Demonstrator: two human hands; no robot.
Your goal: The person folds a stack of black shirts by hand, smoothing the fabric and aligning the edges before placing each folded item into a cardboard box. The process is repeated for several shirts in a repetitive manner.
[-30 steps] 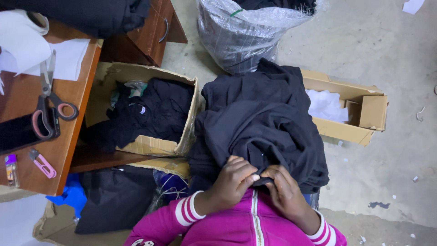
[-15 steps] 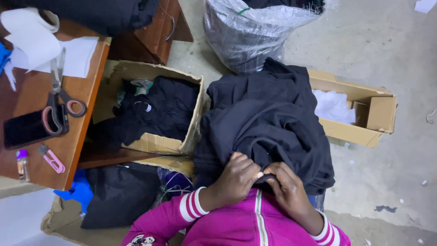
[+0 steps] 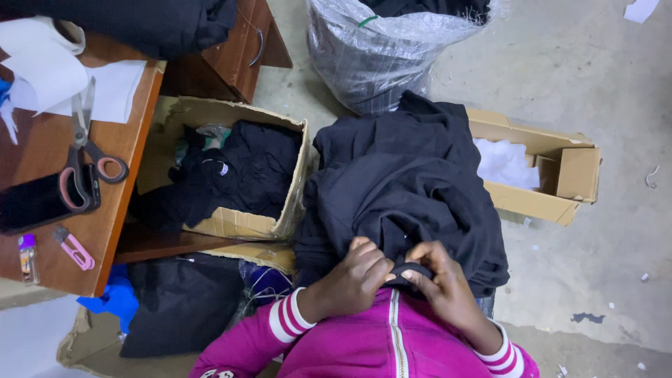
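A heap of black garments (image 3: 406, 189) lies on my lap. My left hand (image 3: 352, 278) and my right hand (image 3: 442, 282) both pinch the near edge of the black cloth, close together, just above my pink zipped jacket (image 3: 381, 343). The fingers of both hands are curled over a small fold of the fabric between them.
An open cardboard box (image 3: 231, 224) with dark clothes stands at the left. A second box (image 3: 560, 175) with white material lies at the right. A clear plastic bag (image 3: 378, 49) of dark cloth is ahead. The wooden table (image 3: 119, 210) holds scissors (image 3: 84, 154), a phone (image 3: 35, 203) and papers.
The view has shifted slightly. My hands stay on the black cloth's edge, the fingers working the fold a little closer together.
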